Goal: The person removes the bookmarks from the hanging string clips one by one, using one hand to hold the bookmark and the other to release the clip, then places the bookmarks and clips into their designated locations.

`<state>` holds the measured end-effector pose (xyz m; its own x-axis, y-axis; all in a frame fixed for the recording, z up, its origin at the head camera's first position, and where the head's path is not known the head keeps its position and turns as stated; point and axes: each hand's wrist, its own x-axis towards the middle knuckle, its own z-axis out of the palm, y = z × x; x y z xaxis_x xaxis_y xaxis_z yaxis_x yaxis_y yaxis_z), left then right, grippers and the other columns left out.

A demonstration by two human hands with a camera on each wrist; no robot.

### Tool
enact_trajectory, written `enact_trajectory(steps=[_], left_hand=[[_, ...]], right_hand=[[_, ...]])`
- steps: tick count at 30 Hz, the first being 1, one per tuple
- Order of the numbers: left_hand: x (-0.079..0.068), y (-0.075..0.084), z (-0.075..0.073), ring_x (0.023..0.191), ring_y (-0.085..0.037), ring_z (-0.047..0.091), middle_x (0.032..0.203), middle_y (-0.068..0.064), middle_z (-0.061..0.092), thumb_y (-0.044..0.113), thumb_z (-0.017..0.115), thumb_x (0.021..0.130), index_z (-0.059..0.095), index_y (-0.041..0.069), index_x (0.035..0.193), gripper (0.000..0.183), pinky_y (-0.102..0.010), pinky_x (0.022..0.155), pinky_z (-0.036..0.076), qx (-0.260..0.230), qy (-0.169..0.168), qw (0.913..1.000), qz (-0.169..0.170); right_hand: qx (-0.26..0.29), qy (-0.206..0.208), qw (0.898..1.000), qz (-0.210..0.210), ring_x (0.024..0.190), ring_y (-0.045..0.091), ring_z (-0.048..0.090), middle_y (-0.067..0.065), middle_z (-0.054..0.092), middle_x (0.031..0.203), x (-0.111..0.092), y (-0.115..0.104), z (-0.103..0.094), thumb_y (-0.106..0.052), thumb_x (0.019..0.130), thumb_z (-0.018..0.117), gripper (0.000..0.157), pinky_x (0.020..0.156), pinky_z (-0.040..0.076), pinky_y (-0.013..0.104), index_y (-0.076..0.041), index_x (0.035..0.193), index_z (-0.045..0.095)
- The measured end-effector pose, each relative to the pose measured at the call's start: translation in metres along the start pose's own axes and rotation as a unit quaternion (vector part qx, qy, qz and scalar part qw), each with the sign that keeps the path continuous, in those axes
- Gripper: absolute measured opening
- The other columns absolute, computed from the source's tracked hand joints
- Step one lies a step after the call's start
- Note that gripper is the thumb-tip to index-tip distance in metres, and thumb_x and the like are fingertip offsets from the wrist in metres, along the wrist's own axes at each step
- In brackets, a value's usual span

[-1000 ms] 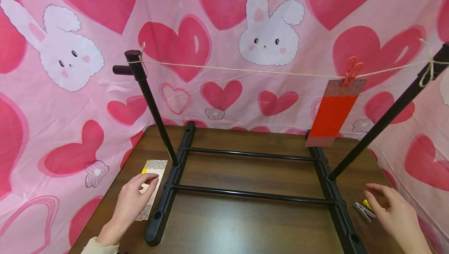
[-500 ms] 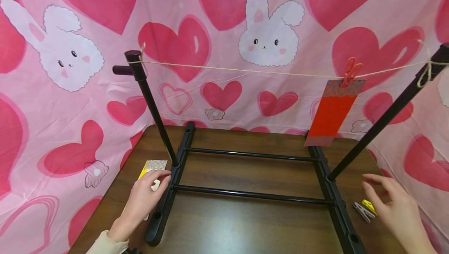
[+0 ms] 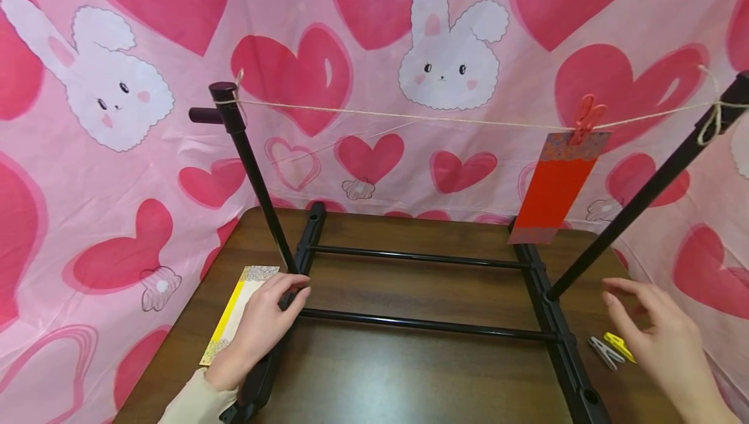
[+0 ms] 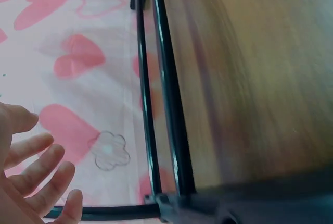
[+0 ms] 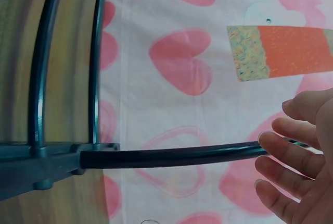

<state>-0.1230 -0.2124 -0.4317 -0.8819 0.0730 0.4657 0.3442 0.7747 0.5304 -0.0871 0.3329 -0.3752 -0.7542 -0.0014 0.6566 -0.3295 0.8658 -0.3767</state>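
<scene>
Above the left foot of a black rack [image 3: 421, 323], my left hand [image 3: 263, 323] hovers with loosely bent fingers and holds nothing. Partly behind it on the table lies a cream paper card [image 3: 248, 291] with a yellow stripe and patterned ends. My right hand [image 3: 661, 339] is off to the right, fingers relaxed and apart, with nothing in it. Close beside it are a grey clothespin [image 3: 606, 352] and a yellow clothespin [image 3: 620, 347]. Both wrist views show spread, bare fingers. A red card [image 3: 558, 190] hangs from the string [image 3: 380, 114] by a red clothespin [image 3: 586, 121].
The string runs between two black posts, the left post [image 3: 251, 164] and the right post [image 3: 643, 190]. Two crossbars join the rack's feet on the brown table [image 3: 421, 378]. A pink cloth [image 3: 363, 34] with hearts and rabbits hangs behind.
My left hand has moved right, from over the cream card to over the rack's foot, uncovering the yellow stripe. The right hand has risen slightly, showing more of the yellow clothespin.
</scene>
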Motion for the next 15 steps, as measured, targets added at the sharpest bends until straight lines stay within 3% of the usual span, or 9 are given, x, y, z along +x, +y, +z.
enact_trajectory(steps=[2, 7, 12, 15], left_hand=[[0.003, 0.005, 0.003, 0.087, -0.009, 0.058, 0.099, 0.010, 0.063, 0.020, 0.073, 0.081, 0.068, 0.020, 0.106, 0.025, -0.034, 0.074, 0.053, -0.007, -0.008, 0.9999, 0.001], [0.008, 0.018, 0.011, 0.090, -0.007, 0.058, 0.101, 0.011, 0.062, 0.024, 0.072, 0.083, 0.067, 0.019, 0.108, 0.026, -0.033, 0.076, 0.053, -0.023, -0.022, 0.9994, 0.013], [0.014, 0.029, 0.019, 0.091, -0.005, 0.056, 0.100, 0.014, 0.062, 0.023, 0.073, 0.082, 0.067, 0.022, 0.106, 0.025, -0.030, 0.075, 0.052, -0.044, -0.027, 0.9983, 0.027], [0.019, 0.035, 0.023, 0.092, -0.005, 0.056, 0.099, 0.015, 0.062, 0.023, 0.072, 0.083, 0.067, 0.026, 0.105, 0.023, -0.031, 0.075, 0.051, -0.054, -0.026, 0.9975, 0.038]], right_hand=[[0.002, 0.006, 1.000, -0.007, 0.076, -0.012, 0.037, -0.015, 0.055, 0.094, 0.003, -0.003, -0.001, 0.000, 0.074, 0.073, 0.030, 0.052, 0.035, 0.008, -0.005, 0.103, 0.068], [-0.016, -0.009, 1.000, 0.013, 0.081, -0.012, 0.036, 0.009, 0.062, 0.096, 0.009, -0.011, -0.003, -0.006, 0.077, 0.073, 0.029, 0.055, 0.035, 0.003, -0.006, 0.106, 0.067], [-0.017, -0.020, 0.999, 0.023, 0.083, -0.011, 0.035, 0.012, 0.061, 0.098, 0.016, -0.017, -0.008, -0.009, 0.079, 0.073, 0.030, 0.055, 0.035, 0.001, -0.007, 0.108, 0.066], [-0.010, -0.010, 1.000, 0.007, 0.083, -0.010, 0.036, 0.011, 0.061, 0.096, 0.019, -0.020, -0.010, -0.006, 0.077, 0.073, 0.031, 0.060, 0.034, 0.000, -0.005, 0.107, 0.066]])
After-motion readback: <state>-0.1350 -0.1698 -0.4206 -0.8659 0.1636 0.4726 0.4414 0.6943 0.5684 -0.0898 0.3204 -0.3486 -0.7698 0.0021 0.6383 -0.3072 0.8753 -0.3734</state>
